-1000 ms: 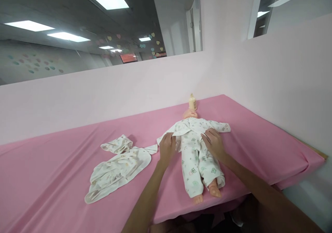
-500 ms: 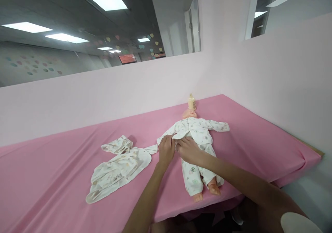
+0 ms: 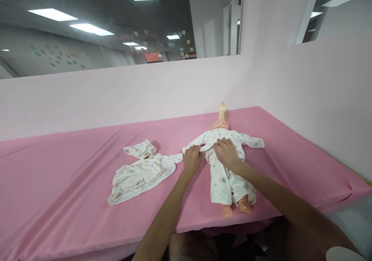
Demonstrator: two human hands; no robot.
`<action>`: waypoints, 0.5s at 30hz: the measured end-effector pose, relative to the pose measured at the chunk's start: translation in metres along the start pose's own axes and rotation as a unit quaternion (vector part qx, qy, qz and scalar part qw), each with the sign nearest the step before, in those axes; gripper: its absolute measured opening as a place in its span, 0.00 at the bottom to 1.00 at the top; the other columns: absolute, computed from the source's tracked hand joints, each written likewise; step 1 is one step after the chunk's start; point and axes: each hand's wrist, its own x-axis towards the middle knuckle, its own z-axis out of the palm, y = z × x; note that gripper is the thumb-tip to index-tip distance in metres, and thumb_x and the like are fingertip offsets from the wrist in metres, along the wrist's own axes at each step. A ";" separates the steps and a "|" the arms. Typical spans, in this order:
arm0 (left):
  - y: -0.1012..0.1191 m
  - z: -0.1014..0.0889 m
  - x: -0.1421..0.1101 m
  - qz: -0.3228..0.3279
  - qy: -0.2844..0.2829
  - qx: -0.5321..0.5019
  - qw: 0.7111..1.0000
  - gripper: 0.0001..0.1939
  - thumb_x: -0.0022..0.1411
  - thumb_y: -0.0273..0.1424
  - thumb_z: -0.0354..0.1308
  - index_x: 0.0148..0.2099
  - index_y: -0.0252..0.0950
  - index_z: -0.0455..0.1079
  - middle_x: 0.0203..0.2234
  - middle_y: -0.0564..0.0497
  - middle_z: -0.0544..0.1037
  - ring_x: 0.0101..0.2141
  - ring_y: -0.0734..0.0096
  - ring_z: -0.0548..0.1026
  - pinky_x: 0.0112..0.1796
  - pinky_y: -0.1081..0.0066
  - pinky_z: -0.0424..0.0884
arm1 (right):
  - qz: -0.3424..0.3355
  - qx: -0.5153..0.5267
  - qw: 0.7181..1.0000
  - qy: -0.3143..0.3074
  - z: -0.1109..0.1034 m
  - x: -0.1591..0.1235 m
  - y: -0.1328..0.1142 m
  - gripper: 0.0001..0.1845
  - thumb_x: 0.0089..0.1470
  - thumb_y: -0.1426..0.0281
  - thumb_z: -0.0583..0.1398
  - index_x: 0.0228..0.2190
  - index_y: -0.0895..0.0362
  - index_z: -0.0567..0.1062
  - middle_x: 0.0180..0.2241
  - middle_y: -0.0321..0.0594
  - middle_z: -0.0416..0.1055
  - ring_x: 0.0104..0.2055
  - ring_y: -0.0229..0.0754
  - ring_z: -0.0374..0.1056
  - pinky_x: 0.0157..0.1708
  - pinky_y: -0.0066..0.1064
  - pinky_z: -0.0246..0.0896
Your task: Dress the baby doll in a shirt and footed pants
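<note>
A baby doll (image 3: 228,211) lies on its back, feet towards me, in a white printed shirt (image 3: 238,137) and matching trousers (image 3: 220,181). At the shirt's left lower edge, the fingers of my left hand (image 3: 192,161) are closed on the fabric. My right hand (image 3: 228,152) is closed on the same hem over the doll's belly, fingers curled. A strip of the hem spans the gap between my hands. Left of the doll, beside its outstretched sleeve, lies a crumpled white printed garment (image 3: 143,175).
A pink cloth (image 3: 78,175) covers the table, which meets the wall (image 3: 145,94) at the back and right. Behind the doll's head stands a cream pump bottle (image 3: 223,112). A folded printed cloth (image 3: 141,149) lies by the loose garment. A mirror or window (image 3: 116,28) is above.
My right hand has moved up and right along the shirt, widening the gap between my hands, and the hem is stretched flatter. The whole view has shifted slightly with my head.
</note>
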 end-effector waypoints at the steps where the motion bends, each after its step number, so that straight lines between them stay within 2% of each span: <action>1: 0.001 -0.001 0.000 -0.024 0.013 -0.023 0.999 0.12 0.61 0.23 0.45 0.41 0.37 0.68 0.35 0.45 0.76 0.36 0.61 0.72 0.36 0.64 0.65 | 0.016 -0.004 1.000 0.006 0.000 -0.001 0.004 0.17 0.56 0.83 0.49 0.35 0.59 0.75 0.36 0.50 0.71 0.40 0.50 0.62 0.41 0.41 0.51; 4: 0.007 -0.003 0.001 -0.058 0.041 -0.095 0.993 0.11 0.61 0.24 0.44 0.38 0.37 0.68 0.34 0.46 0.76 0.34 0.63 0.72 0.34 0.66 0.65 | 0.024 0.005 1.000 0.010 -0.001 -0.004 0.007 0.16 0.58 0.80 0.49 0.33 0.60 0.76 0.35 0.51 0.71 0.40 0.50 0.62 0.41 0.41 0.52; 8: 0.017 -0.007 0.001 -0.063 0.058 -0.177 0.981 0.12 0.64 0.28 0.43 0.34 0.37 0.66 0.30 0.49 0.74 0.30 0.69 0.70 0.32 0.68 0.65 | -0.074 0.063 0.995 0.009 -0.004 -0.007 -0.007 0.14 0.61 0.75 0.50 0.32 0.58 0.76 0.34 0.47 0.71 0.41 0.48 0.63 0.42 0.38 0.55; 11: 0.019 -0.010 0.002 -0.068 0.061 -0.219 0.971 0.13 0.65 0.31 0.43 0.30 0.37 0.64 0.27 0.51 0.73 0.29 0.71 0.69 0.31 0.70 0.64 | -0.145 0.092 0.985 -0.002 -0.006 -0.003 -0.019 0.15 0.60 0.77 0.49 0.33 0.59 0.75 0.37 0.45 0.72 0.42 0.44 0.65 0.45 0.34 0.56; 13: 0.019 -0.012 0.003 -0.071 0.063 -0.236 0.967 0.13 0.65 0.31 0.43 0.29 0.37 0.64 0.27 0.52 0.72 0.29 0.71 0.68 0.32 0.71 0.64 | -0.137 0.104 0.985 -0.029 -0.006 0.004 -0.023 0.15 0.59 0.79 0.49 0.34 0.60 0.75 0.38 0.45 0.73 0.41 0.43 0.67 0.45 0.33 0.56; 15: 0.018 -0.012 0.003 -0.081 0.064 -0.241 0.965 0.13 0.65 0.30 0.43 0.30 0.37 0.64 0.27 0.51 0.73 0.30 0.71 0.68 0.32 0.71 0.64 | -0.074 0.119 0.988 -0.070 -0.006 0.014 -0.022 0.16 0.59 0.78 0.49 0.36 0.59 0.76 0.36 0.45 0.75 0.39 0.43 0.69 0.41 0.31 0.58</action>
